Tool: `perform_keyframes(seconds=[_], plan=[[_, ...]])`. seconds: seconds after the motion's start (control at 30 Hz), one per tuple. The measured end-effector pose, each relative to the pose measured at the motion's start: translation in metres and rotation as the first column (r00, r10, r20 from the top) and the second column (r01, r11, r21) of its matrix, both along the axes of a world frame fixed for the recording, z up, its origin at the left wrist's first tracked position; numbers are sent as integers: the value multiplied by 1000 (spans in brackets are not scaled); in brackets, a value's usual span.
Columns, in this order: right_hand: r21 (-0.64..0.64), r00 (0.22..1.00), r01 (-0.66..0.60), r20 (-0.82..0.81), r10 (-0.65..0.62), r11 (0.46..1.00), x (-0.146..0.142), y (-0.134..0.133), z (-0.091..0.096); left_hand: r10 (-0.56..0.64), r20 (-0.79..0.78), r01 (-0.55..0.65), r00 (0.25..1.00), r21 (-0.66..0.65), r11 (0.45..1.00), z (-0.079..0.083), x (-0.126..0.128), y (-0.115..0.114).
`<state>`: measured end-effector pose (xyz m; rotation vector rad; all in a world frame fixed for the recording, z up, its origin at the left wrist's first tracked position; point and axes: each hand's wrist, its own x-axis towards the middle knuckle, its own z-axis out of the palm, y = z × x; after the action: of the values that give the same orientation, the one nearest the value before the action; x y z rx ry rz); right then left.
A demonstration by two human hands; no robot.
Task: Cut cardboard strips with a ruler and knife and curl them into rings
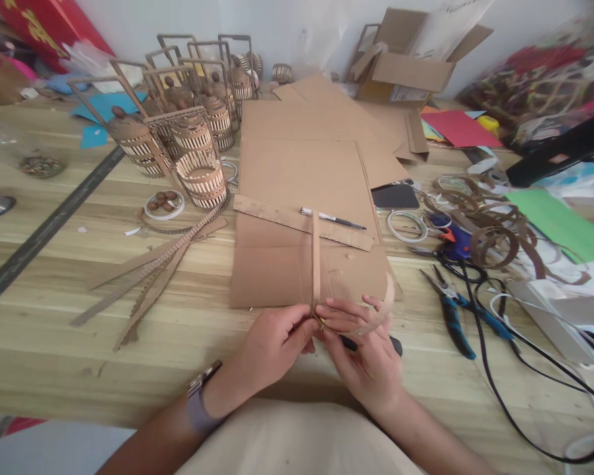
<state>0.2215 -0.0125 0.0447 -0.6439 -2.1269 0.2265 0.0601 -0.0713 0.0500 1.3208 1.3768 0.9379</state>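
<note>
My left hand (287, 340) is closed, its thumb and fingers pinching a narrow cardboard strip (316, 257) that stands up over the cardboard sheet. My right hand (361, 343) meets it there, fingers bent around the same strip's lower end. A thin curved end (383, 310) of strip arcs over my right fingers. Something small and yellow shows at the pinch, too small to name. Under my right hand lies a dark-handled tool (395, 346), mostly hidden. On the cardboard sheet (297, 171) rest a flat cardboard strip (277, 214) and a pen (332, 218).
Several small lidded baskets with tall handles (178, 125) stand at the back left, near loose cardboard strips (153, 277). Pliers (450, 310), a blue glue gun (453, 237), black cables (485, 356) and a tape roll (406, 225) lie at right. An open box (410, 69) stands behind.
</note>
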Motion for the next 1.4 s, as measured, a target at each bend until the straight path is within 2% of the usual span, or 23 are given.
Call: perform_keyframes(seconds=[0.23, 0.57, 0.73, 0.93, 1.1, 1.4], plan=[[45, 998, 17, 51, -19, 999, 0, 1, -1, 31, -61, -28, 998, 50, 998, 1, 2, 0], [-125, 999, -1, -34, -4, 992, 2, 1, 0, -37, -91, 49, 995, 131, 990, 6, -1, -2], [-193, 996, 0, -90, -18, 981, 4, 4, -5, -71, -94, 82, 993, 119, 990, 7, -4, 0], [-59, 1000, -8, -30, 7, 998, 1, -2, -2, -33, -17, 33, 999, 5, 999, 3, -3, 1], [45, 1000, 9, 30, -10, 999, -2, -2, 0, 10, -64, -7, 998, 51, 999, 1, -1, 1], [-45, 1000, 4, 6, -4, 999, 0, -1, 2, -39, -84, 48, 996, 112, 993, 4, -1, -2]])
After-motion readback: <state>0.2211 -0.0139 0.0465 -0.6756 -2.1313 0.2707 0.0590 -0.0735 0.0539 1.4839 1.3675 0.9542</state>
